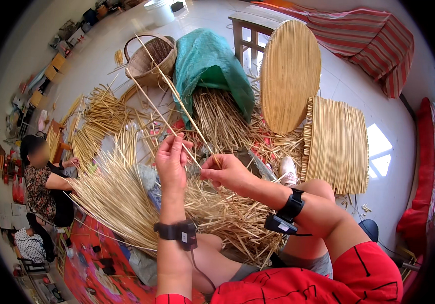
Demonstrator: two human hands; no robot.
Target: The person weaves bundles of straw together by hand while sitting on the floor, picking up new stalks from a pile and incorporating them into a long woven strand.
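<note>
In the middle, my left hand (171, 159) pinches a long thin straw stalk (149, 100) that slants up and away to the left. The stalk's near end reaches my right hand's fingertips. My right hand (227, 174) is closed round the lower end of a second, longer stalk (152, 59), which leans the same way. Below both hands spreads a heap of short cut straw pieces (227, 218). At the left lies a big fanned bundle of pale stalks (118, 190). A metal blade (262, 169) shows partly behind my right hand.
Beyond stand a woven basket (149, 61) and a green sack (210, 53) spilling stalks. To the right are an oval straw panel (291, 76), a rectangular one (336, 144) and a wooden bench (250, 23). A person (45, 182) sits at the left.
</note>
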